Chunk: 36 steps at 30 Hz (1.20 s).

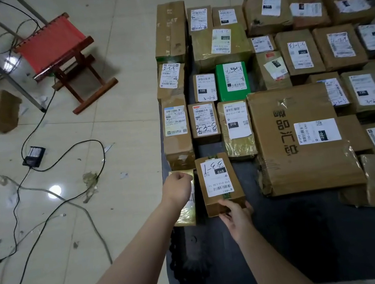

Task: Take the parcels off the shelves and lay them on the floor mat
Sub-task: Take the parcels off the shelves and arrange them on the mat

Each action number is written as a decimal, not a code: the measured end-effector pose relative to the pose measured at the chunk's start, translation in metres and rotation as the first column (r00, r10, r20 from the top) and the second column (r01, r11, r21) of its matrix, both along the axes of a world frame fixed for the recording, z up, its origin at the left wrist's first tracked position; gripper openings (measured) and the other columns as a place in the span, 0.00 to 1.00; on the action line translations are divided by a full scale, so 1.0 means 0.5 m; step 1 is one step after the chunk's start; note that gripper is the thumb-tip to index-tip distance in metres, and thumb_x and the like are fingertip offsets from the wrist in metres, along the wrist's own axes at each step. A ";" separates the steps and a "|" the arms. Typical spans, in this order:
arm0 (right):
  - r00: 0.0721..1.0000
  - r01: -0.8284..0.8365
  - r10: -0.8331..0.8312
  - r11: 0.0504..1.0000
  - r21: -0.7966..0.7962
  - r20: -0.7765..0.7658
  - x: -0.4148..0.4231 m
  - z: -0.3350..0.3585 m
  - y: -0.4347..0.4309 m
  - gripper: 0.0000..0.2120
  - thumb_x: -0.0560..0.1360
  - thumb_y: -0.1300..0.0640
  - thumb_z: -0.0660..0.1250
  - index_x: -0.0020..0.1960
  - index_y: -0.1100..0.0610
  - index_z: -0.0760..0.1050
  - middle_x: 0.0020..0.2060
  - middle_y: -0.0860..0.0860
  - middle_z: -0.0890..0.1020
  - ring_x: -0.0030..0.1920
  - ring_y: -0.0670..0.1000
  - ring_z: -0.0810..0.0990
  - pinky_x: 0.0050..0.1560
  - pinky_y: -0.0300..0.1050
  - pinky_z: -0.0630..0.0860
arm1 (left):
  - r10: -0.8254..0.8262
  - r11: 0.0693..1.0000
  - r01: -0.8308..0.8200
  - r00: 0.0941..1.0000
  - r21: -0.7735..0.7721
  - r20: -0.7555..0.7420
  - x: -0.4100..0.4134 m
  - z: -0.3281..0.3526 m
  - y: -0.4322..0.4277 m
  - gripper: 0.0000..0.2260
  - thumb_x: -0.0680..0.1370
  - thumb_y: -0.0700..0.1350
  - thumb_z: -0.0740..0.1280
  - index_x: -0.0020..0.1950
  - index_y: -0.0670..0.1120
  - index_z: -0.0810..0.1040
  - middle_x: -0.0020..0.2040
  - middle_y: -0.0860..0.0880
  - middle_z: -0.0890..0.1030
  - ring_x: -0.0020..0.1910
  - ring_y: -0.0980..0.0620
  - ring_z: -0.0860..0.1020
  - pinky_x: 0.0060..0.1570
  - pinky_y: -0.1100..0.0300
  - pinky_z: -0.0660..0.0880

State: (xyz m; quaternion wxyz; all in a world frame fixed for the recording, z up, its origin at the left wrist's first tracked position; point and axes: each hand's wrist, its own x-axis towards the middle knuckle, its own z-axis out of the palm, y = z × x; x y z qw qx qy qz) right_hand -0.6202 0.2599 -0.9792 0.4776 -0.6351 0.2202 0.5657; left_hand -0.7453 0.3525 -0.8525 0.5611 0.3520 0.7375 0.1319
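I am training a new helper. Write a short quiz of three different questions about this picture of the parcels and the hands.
1. True or false: the right hand touches the near end of the brown parcel marked 3-3-1.
2. Which colour is the only non-brown box on the dark floor mat? A red, B green, C blue.
3. Fill in: the left hand is closed over a ___-wrapped parcel at the mat's left edge.

Key: 1 true; 2 B; 3 gold.
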 end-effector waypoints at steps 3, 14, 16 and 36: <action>0.999 0.030 -0.030 1.000 0.006 -0.013 -0.005 -0.001 0.000 0.39 0.66 0.73 0.75 0.69 0.51 0.62 0.61 0.61 0.75 0.56 0.59 0.78 0.54 0.53 0.79 | 0.002 1.000 -0.002 1.000 -0.006 0.005 -0.003 0.000 0.000 0.04 0.79 0.40 0.61 0.47 0.41 0.73 0.47 0.43 0.75 0.49 0.44 0.74 0.59 0.44 0.75; 0.985 0.169 -0.170 0.984 -0.054 -0.008 -0.049 0.003 0.015 0.36 0.67 0.70 0.73 0.68 0.50 0.60 0.58 0.58 0.73 0.54 0.58 0.77 0.55 0.56 0.80 | 0.008 0.999 -0.006 0.999 -0.041 0.031 -0.016 -0.008 -0.025 0.04 0.80 0.40 0.59 0.49 0.42 0.73 0.47 0.41 0.75 0.46 0.45 0.73 0.46 0.52 0.72; 0.981 0.191 -0.192 0.980 -0.059 -0.016 -0.060 0.002 0.033 0.32 0.71 0.71 0.69 0.69 0.53 0.61 0.59 0.59 0.74 0.57 0.60 0.78 0.59 0.59 0.79 | 0.011 0.998 -0.009 0.999 -0.054 0.038 -0.014 -0.008 -0.025 0.06 0.81 0.41 0.59 0.51 0.40 0.74 0.48 0.41 0.76 0.47 0.44 0.74 0.47 0.52 0.73; 0.981 -0.050 0.046 0.999 -0.016 -0.189 -0.024 -0.004 0.141 0.22 0.84 0.59 0.53 0.76 0.65 0.60 0.74 0.61 0.67 0.74 0.60 0.66 0.71 0.53 0.66 | 0.003 0.999 0.002 0.994 -0.049 0.108 0.023 -0.010 -0.004 0.10 0.82 0.37 0.57 0.41 0.44 0.69 0.37 0.46 0.71 0.40 0.47 0.70 0.33 0.60 0.65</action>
